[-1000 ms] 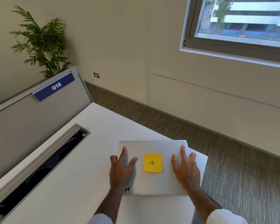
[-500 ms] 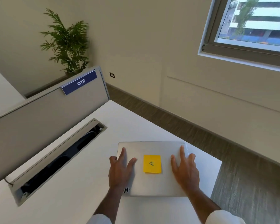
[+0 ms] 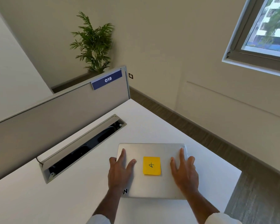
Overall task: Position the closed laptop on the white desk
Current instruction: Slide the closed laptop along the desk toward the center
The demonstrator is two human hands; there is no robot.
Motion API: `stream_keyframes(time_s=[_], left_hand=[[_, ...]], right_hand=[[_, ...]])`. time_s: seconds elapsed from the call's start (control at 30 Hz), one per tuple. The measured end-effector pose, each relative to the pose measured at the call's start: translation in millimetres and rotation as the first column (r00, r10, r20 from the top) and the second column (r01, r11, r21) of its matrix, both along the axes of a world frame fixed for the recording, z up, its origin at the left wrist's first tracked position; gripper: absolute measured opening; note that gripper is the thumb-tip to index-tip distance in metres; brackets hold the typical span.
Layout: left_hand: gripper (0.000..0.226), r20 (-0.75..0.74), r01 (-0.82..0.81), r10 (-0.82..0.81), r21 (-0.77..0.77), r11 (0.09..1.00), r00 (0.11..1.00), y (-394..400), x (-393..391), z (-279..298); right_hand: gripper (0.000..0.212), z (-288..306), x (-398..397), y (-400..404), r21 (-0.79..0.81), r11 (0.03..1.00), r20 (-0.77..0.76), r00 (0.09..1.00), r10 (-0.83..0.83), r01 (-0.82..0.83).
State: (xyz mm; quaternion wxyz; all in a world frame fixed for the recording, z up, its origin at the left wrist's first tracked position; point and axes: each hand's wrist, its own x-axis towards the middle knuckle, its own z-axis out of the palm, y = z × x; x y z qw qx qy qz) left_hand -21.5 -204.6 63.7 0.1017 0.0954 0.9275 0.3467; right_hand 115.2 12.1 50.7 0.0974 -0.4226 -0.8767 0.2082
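A closed silver laptop (image 3: 152, 151) lies flat on the white desk (image 3: 71, 199), near the desk's right corner. A yellow sticky note (image 3: 151, 165) with a handwritten mark sits in the middle of its lid. My left hand (image 3: 120, 170) rests on the lid's left side, thumb and forefinger on top and the other fingers curled over the left edge. My right hand (image 3: 183, 172) holds the right side the same way, its outer fingers over the right edge. The hands hide the near corners of the lid.
An open cable trough (image 3: 81, 147) is cut into the desk to the left of the laptop. Behind it stands a grey partition (image 3: 55, 120) with a blue "018" label (image 3: 107, 79). The desk's right edge drops to carpet (image 3: 257, 199). A potted plant (image 3: 92, 44) stands by the wall.
The view has swung to the left, with both hands still on the lid. The laptop now lies farther in from the desk's right corner than before.
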Motion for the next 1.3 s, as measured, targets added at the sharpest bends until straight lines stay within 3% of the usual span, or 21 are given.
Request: stream_keyframes(time_s=[0.6, 1.3], left_hand=[[0.077, -0.002, -0.183, 0.183, -0.014, 0.983, 0.983, -105.4, -1.4, 10.2], [0.076, 0.011, -0.427, 0.427, 0.014, 0.904, 0.904, -235.7, 21.4, 8.9]], right_hand=[[0.070, 8.6, -41.8, -84.6, 0.007, 0.986, 0.030, 0.985, 0.168, -0.168], [0.075, 17.6, -80.3, -199.4, 0.060, 0.913, 0.101, 0.912, 0.397, -0.404]])
